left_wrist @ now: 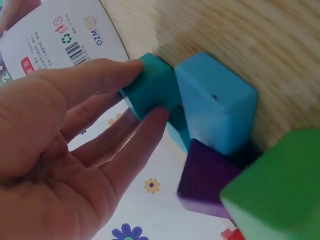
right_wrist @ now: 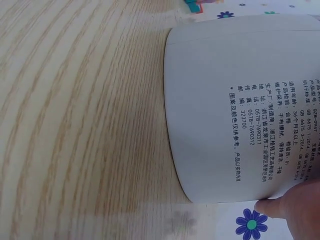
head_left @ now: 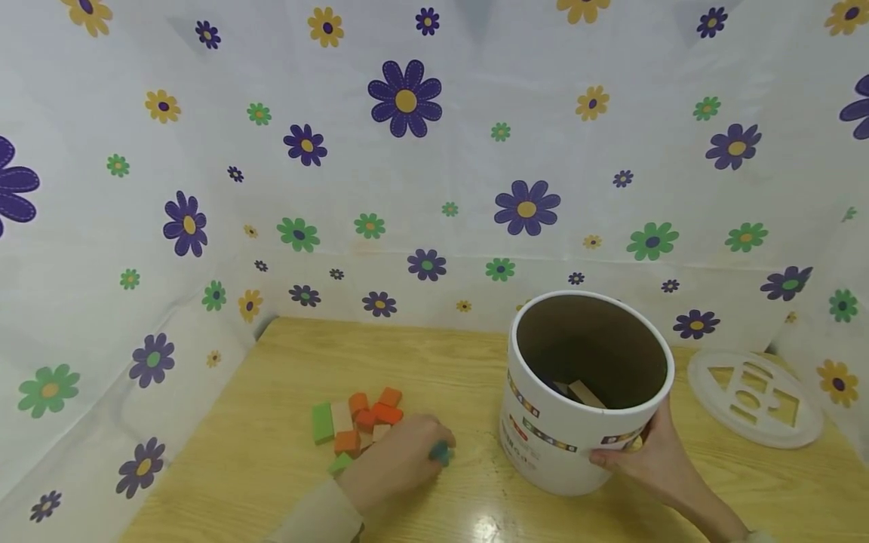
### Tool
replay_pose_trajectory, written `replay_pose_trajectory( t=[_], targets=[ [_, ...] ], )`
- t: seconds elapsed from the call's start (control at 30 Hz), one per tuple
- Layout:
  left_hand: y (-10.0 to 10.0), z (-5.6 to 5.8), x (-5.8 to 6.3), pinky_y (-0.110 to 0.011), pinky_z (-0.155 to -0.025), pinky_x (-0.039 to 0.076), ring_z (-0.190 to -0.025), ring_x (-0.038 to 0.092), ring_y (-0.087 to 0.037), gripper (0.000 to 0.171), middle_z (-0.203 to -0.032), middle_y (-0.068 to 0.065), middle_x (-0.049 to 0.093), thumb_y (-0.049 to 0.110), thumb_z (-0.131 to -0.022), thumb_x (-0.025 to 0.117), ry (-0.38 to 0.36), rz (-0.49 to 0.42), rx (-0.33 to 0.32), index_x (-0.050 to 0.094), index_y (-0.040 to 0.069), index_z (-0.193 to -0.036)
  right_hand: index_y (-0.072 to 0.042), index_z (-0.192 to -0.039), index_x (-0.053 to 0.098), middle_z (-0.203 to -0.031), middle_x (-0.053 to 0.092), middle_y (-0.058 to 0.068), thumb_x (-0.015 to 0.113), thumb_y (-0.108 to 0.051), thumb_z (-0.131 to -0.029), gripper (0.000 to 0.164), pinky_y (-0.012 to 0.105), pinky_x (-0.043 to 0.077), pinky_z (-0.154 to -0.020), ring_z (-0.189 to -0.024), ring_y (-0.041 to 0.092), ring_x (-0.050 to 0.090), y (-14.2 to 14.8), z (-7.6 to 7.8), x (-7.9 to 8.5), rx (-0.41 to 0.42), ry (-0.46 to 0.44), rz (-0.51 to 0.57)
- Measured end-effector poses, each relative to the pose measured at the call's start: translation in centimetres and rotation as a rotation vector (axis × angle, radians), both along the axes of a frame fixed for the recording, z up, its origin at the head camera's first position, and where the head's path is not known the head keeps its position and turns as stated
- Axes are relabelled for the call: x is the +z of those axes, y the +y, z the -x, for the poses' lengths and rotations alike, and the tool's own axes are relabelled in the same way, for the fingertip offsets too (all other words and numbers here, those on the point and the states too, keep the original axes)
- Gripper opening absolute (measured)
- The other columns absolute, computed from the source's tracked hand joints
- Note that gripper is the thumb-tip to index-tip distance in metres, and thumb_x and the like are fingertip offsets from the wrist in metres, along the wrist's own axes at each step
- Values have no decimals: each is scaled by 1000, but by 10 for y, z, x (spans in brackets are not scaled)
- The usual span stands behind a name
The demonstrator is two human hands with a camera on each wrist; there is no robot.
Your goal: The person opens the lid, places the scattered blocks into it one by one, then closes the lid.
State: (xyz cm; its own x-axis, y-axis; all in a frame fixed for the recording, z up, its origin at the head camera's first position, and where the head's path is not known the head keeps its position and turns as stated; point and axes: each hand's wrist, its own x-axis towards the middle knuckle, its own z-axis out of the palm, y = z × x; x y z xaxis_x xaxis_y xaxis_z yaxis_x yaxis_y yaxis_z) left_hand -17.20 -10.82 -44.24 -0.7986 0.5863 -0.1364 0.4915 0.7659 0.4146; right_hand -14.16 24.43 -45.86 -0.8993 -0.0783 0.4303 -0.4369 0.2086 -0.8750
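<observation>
My left hand (head_left: 407,456) pinches a teal block (left_wrist: 155,82) between thumb and fingertips, low over the table. In the left wrist view, a light blue block (left_wrist: 217,100) stands right beside it, with a purple block (left_wrist: 205,180) and a green block (left_wrist: 280,185) close by. A white cylindrical bucket (head_left: 550,452) with printed sides stands to the right, its mouth open upward. Its right side is held by my right hand (head_left: 655,464), thumb across the front; the other fingers are mostly hidden behind it. Inside the bucket lies a plain wooden block (head_left: 585,394).
Left of my left hand lies a loose cluster of orange blocks (head_left: 347,441), green blocks (head_left: 322,424) and plain wooden pieces (head_left: 342,417). A round white lid (head_left: 720,403) with shaped cutouts lies behind the bucket's right side. Flower-printed cloth (head_left: 462,166) borders the wooden table (head_left: 448,362).
</observation>
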Motion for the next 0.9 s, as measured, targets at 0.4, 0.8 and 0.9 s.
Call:
replay_pose_trajectory(
  t=[0.4,0.8,0.9],
  targets=[
    [-1,30,74,-39,-95,60,-112,67,-24,29,-123,-9,70,3,-93,71,48,-220,1,72,4,-121,-5,-159,17,-145,41,17,86,21,-54,128,9,38,-104,-127,10,49,1,3,1,4,17,23],
    [7,55,157,-30,-84,63,-99,71,-19,27,-110,-8,76,2,-89,78,327,-319,-102,75,3,-115,-11,-161,14,-147,37,17,87,17,-57,129,7,36,-104,-128,12,46,0,1,1,-27,-30,-26],
    [16,57,165,-30,-88,63,-101,69,-17,27,-113,-6,74,4,-91,76,301,-344,-103,74,5,-118,-9,-160,15,-146,38,17,87,18,-55,130,9,36,-104,-128,12,47,1,0,-2,-15,-15,-9]
  ],
)
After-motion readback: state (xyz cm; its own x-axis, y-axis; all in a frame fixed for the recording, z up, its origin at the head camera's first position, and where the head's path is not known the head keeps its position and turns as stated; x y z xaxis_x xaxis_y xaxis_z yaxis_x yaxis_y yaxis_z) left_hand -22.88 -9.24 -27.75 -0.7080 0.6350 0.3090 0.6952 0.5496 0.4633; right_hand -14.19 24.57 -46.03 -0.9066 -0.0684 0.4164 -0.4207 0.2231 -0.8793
